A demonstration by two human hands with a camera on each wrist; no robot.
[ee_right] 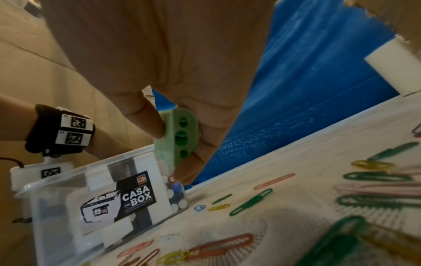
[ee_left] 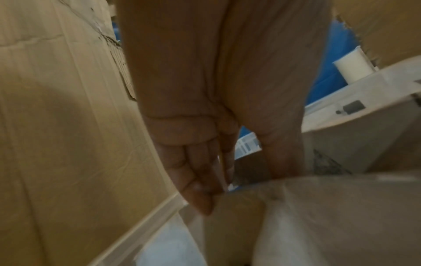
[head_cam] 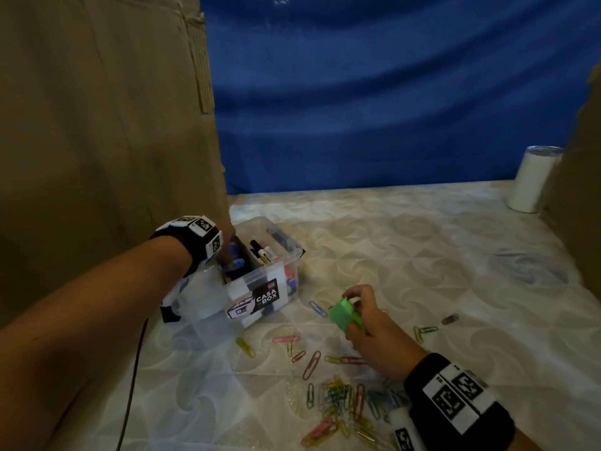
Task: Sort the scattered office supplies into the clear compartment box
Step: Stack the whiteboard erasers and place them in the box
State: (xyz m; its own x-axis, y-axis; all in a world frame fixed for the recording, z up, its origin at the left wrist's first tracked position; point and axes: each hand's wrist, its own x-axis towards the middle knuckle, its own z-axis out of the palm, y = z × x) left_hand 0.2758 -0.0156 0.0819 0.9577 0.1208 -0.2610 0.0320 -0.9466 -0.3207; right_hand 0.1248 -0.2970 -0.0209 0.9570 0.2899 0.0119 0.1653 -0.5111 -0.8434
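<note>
The clear compartment box (head_cam: 283, 275) with a "CASA BOX" label stands at the left of the table, with markers (head_cam: 261, 250) in a rear compartment. My left hand (head_cam: 229, 255) reaches down into the box's rear left compartment, fingers straight and close together (ee_left: 200, 196), touching blue items (head_cam: 235, 265); I see nothing gripped. My right hand (head_cam: 353, 307) hovers right of the box and pinches a green three-hole pencil sharpener (head_cam: 344, 315) between thumb and fingers (ee_right: 180, 138). Several coloured paper clips (head_cam: 338, 395) lie scattered on the cloth in front.
A cardboard wall (head_cam: 97, 125) rises right behind the box, and another (head_cam: 579, 190) stands at the right. A white cylinder (head_cam: 533, 179) stands at the back right before the blue backdrop. A small purple item (head_cam: 450, 319) lies to the right. A black cable (head_cam: 136, 369) hangs from my left wrist.
</note>
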